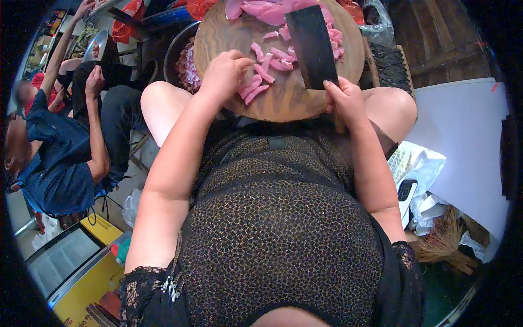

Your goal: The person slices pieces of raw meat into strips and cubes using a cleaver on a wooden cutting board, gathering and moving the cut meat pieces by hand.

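While the left hand (226,71) rests with curled fingers on a small heap of pink cut meat strips (259,82) near the middle of the round wooden chopping board (218,32), the right hand (344,101) is wrapped around the handle of a broad dark cleaver (310,46) at the board's near right edge, its blade lying across more pink pieces. Larger uncut slabs of pale pink meat (267,10) sit at the far edge of the board, and a metal bowl of meat (185,68) stands just beside its left edge.
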{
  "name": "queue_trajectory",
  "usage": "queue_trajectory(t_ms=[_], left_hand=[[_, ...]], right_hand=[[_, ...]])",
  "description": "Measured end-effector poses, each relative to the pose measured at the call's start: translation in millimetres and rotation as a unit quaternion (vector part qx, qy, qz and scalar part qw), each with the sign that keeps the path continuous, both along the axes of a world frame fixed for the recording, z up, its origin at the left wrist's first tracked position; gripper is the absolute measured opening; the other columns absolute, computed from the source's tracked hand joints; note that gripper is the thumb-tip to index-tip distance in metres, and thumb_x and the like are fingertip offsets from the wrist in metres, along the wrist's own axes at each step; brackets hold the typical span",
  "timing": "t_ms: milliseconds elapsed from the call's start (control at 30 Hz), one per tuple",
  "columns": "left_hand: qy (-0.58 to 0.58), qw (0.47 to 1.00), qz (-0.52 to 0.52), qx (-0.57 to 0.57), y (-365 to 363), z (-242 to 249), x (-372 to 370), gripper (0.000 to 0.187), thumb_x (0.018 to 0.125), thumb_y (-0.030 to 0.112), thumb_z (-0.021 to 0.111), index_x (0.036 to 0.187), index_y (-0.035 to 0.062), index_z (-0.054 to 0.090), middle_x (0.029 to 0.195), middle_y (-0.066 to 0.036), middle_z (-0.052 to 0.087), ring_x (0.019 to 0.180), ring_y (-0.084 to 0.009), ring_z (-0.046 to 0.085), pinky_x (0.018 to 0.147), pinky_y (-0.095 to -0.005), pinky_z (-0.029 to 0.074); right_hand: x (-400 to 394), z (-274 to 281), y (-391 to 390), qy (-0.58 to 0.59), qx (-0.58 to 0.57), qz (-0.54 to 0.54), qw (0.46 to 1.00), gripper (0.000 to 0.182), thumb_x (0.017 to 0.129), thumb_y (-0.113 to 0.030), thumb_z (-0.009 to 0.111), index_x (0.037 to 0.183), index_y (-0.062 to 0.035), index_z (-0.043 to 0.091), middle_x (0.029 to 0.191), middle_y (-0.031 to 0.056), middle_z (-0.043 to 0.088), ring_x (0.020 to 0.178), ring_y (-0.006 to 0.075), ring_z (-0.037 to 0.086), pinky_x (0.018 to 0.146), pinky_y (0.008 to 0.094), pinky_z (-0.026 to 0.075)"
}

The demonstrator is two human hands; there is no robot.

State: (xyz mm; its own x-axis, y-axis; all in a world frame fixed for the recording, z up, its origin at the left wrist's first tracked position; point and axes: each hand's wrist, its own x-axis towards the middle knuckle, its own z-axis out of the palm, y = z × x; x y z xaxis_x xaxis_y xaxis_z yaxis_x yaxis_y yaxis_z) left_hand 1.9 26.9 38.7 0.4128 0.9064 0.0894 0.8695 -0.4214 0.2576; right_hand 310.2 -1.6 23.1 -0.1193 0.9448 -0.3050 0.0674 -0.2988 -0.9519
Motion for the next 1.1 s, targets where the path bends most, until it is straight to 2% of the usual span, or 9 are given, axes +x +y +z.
queue_trajectory(t_ms=[67,300,367,433,500,667,800,1000,1100], left_hand=[[-0.021,0.992,-0.106,0.067,11,-4,7,0.028,0.079,0.009,0.061,0.104,0.0141,0.073,0.103,-0.010,0.065,0.098,-0.0312,0.061,0.087,-0.0403,0.050],[0.016,0.989,-0.132,0.057,28,-4,12,0.030,0.074,0.012,0.069,0.104,0.0133,0.072,0.100,-0.009,0.067,0.095,-0.0304,0.064,0.084,-0.0371,0.052],[-0.152,0.983,0.057,-0.081,20,13,9,0.025,0.077,0.023,0.069,0.098,0.0093,0.073,0.092,-0.009,0.071,0.086,-0.0278,0.067,0.078,-0.0375,0.054],[-0.210,0.967,0.080,-0.120,20,-9,-12,0.027,0.078,0.021,0.066,0.100,0.0067,0.072,0.088,-0.011,0.072,0.079,-0.0273,0.069,0.075,-0.0364,0.054],[-0.204,0.943,0.112,-0.238,13,-18,-24,0.028,0.083,0.012,0.064,0.109,0.0042,0.070,0.092,-0.011,0.073,0.081,-0.0130,0.067,0.074,-0.0292,0.053],[-0.036,0.989,0.024,-0.141,-2,-1,-27,0.037,0.077,0.023,0.064,0.110,0.0066,0.071,0.097,-0.017,0.065,0.096,-0.0324,0.062,0.087,-0.0401,0.050],[-0.044,0.996,0.026,-0.080,3,-12,-29,0.034,0.079,0.024,0.065,0.108,0.0096,0.072,0.097,-0.018,0.065,0.097,-0.0324,0.062,0.086,-0.0389,0.050],[-0.055,0.984,0.071,-0.156,3,-13,-9,0.033,0.083,0.033,0.067,0.105,0.0091,0.073,0.098,-0.016,0.068,0.095,-0.0316,0.065,0.086,-0.0389,0.051],[-0.177,0.946,0.107,-0.249,-2,-9,3,0.032,0.083,0.033,0.066,0.095,0.0044,0.073,0.087,-0.018,0.068,0.090,-0.0303,0.064,0.081,-0.0426,0.051]], right_hand=[[0,2,0,-0.010,0.003,-0.005,1.000,0.017,0.094,-0.018,0.062,0.081,-0.0083,0.058,0.062,-0.0026,0.052,0.048,0.0079,0.049,0.044,0.0238,0.041],[0,2,0,-0.005,-0.008,-0.008,1.000,0.018,0.094,-0.018,0.062,0.079,-0.0085,0.057,0.062,-0.0025,0.051,0.048,0.0082,0.049,0.044,0.0241,0.041],[0,-1,-1,0.008,-0.020,-0.014,1.000,0.019,0.094,-0.019,0.062,0.079,-0.0079,0.056,0.062,-0.0020,0.052,0.048,0.0088,0.049,0.044,0.0246,0.041],[0,1,0,-0.004,-0.005,-0.004,1.000,0.019,0.094,-0.019,0.062,0.079,-0.0077,0.056,0.062,-0.0018,0.052,0.048,0.0090,0.050,0.044,0.0247,0.041],[1,2,0,-0.017,0.012,0.009,1.000,0.019,0.094,-0.019,0.062,0.079,-0.0074,0.056,0.062,-0.0016,0.053,0.048,0.0091,0.050,0.044,0.0248,0.041],[2,3,1,-0.037,0.005,0.009,0.999,0.019,0.094,-0.018,0.062,0.079,-0.0073,0.056,0.061,-0.0011,0.053,0.047,0.0092,0.050,0.044,0.0248,0.040],[2,-3,2,-0.027,0.024,0.010,0.999,0.019,0.094,-0.017,0.061,0.079,-0.0073,0.057,0.061,-0.0011,0.053,0.047,0.0092,0.050,0.044,0.0251,0.041],[-2,1,1,-0.039,0.014,-0.001,0.999,0.019,0.094,-0.017,0.061,0.079,-0.0072,0.057,0.061,-0.0014,0.052,0.047,0.0091,0.050,0.044,0.0248,0.041],[0,-1,1,-0.028,0.010,-0.002,1.000,0.017,0.094,-0.017,0.061,0.081,-0.0071,0.057,0.061,-0.0015,0.052,0.047,0.0090,0.050,0.044,0.0245,0.041]])
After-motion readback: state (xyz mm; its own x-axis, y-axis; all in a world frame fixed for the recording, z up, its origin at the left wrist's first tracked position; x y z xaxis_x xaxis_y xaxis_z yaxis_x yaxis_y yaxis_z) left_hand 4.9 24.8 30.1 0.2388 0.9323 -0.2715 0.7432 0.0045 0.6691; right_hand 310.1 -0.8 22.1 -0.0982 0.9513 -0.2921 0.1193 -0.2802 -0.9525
